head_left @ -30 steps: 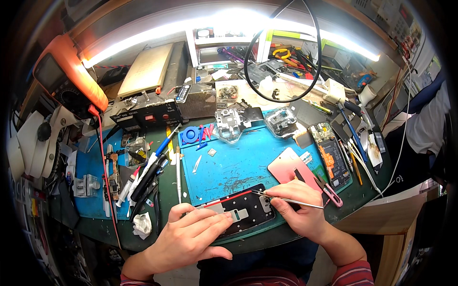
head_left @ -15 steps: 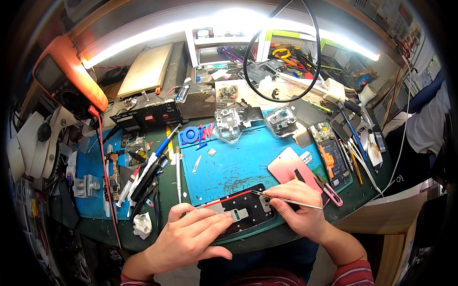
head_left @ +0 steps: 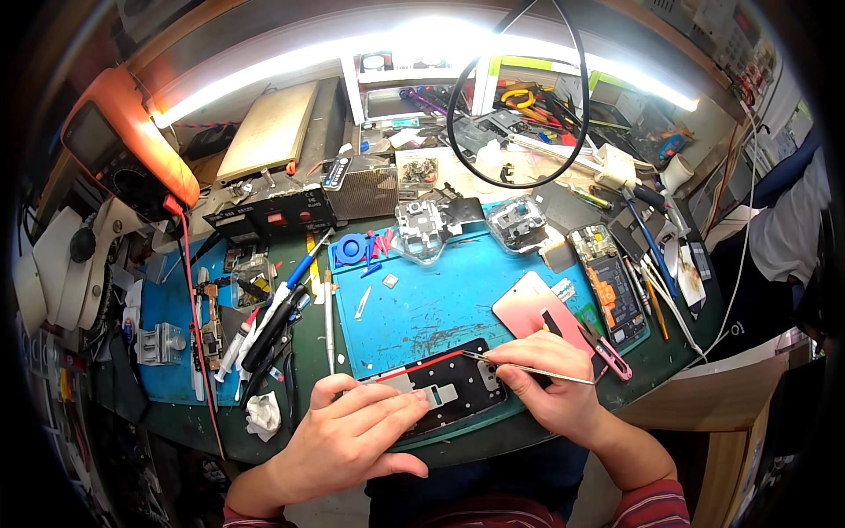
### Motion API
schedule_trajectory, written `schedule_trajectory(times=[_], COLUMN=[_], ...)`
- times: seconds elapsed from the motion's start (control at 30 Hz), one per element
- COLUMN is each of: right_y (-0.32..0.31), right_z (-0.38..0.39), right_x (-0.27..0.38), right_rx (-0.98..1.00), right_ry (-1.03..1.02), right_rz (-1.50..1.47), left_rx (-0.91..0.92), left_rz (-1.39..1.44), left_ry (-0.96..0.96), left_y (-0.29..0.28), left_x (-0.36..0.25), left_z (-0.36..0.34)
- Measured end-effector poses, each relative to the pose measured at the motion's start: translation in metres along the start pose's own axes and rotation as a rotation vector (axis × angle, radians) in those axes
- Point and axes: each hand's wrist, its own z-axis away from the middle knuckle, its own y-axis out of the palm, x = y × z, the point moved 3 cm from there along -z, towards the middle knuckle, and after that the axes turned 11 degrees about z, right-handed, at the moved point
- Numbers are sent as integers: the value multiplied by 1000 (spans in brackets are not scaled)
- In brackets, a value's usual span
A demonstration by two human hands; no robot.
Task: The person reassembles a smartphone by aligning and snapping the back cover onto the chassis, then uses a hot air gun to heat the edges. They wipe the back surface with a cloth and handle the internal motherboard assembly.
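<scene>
A black phone frame (head_left: 471, 387) with silvery plates and a red strip along its upper edge lies on the near part of the blue mat. My left hand (head_left: 356, 427) rests with outstretched fingers on the frame's left part, covering some of it. My right hand (head_left: 550, 387) grips metal tweezers (head_left: 568, 377), their tip on the upper right edge of the frame near the red strip's end. Just beyond that hand lie a pink phone back (head_left: 524, 304) and pink-handled pliers (head_left: 607, 352).
An open phone (head_left: 607, 286) lies at right; clear cases (head_left: 421, 231) stand mid-back. Screwdrivers and pens (head_left: 286, 312) crowd the left, near an orange multimeter (head_left: 132, 150) and a black-fronted device (head_left: 268, 211). A cable loop (head_left: 449, 123) hangs above. Another person's clothing (head_left: 783, 229) shows far right.
</scene>
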Motion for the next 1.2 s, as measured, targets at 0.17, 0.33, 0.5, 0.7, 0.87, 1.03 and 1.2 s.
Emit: schedule_trajectory(times=[0.17,0.33,0.5,0.7,0.87,1.03,1.2], right_y=[0,1,1,1,1,2,2], right_z=[0,0,0,0,1,2,1], right_x=[-1,-1,-1,0,-1,-2,0], right_rx=[-1,-8,-3,-17,-22,-14,5], right_ry=[3,4,2,4,1,8,-7], right_rz=[-6,-11,-13,-19,-24,-27,-31], left_rx=[5,-26,-27,-25,-23,-8,-18], left_rz=[-3,-8,-10,-2,-4,-6,-14], left_ry=[2,9,6,3,7,7,14], left_y=[0,2,2,2,2,1,1], left_x=[0,2,1,1,1,0,0], left_z=[0,1,1,1,0,1,2])
